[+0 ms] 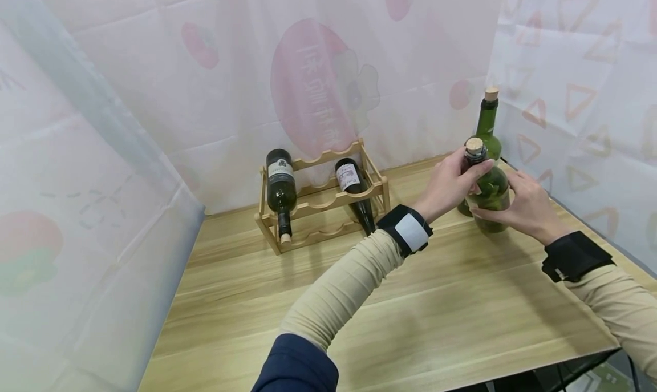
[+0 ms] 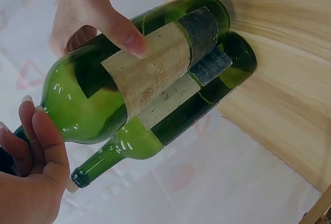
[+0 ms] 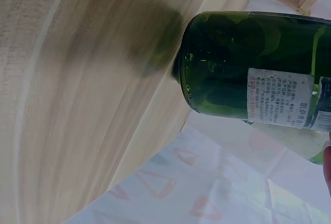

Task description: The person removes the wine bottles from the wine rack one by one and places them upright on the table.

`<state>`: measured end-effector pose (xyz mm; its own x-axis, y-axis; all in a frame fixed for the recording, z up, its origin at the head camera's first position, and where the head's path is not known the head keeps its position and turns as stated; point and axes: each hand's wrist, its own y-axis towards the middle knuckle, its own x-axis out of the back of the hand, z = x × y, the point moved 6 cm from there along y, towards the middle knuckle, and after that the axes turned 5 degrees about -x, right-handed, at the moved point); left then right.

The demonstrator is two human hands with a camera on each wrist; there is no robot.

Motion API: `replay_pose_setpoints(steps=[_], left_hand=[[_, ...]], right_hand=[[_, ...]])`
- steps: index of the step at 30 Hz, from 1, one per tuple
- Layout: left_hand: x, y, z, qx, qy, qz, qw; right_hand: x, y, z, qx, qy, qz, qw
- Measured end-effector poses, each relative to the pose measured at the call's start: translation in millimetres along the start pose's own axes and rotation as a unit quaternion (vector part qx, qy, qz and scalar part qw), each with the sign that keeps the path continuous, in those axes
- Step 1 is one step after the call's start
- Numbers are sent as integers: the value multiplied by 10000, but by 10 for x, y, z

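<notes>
Head view: 2 bare hands held the front green bottle (image 1: 495, 189) near the back right corner of the desk (image 1: 436, 300), close to its right edge. The bottle's long axis stood nearly vertical, with its cork (image 1: 474, 145) on top and its base pointing down; whether the base touched the desk could not be told. The left hand (image 1: 451, 181) had thumb and fingers curled round the neck, just below the cork. The right hand (image 1: 531, 206) clasped the body lower down, thumb and fingers clamped on the glass. In the left wrist view, the right thumb lay on the cream label (image 2: 155, 66). The rear green bottle (image 1: 486, 126) stood upright just behind, nearer the corner, cork end up. By the desk's back edge, a wooden rack (image 1: 333, 201) carried 2 dark bottles, necks aimed toward the front edge: the left dark bottle (image 1: 281, 189) on top, the right dark bottle (image 1: 349, 178) beneath the upper front rail.
</notes>
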<state>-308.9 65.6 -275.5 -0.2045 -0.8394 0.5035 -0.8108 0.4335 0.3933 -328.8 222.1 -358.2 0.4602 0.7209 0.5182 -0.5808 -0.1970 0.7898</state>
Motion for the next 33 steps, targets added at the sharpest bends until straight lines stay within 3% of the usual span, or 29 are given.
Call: replay_pose_setpoints(steps=[16,33], left_hand=[[-115,76,86,327,16,103,9994],[-169,209,34,602,367,162,9974]], right_hand=[[-26,-98,-90,-207,-9,135,9997],[-12,-109,-193,-426,213,40,9989]])
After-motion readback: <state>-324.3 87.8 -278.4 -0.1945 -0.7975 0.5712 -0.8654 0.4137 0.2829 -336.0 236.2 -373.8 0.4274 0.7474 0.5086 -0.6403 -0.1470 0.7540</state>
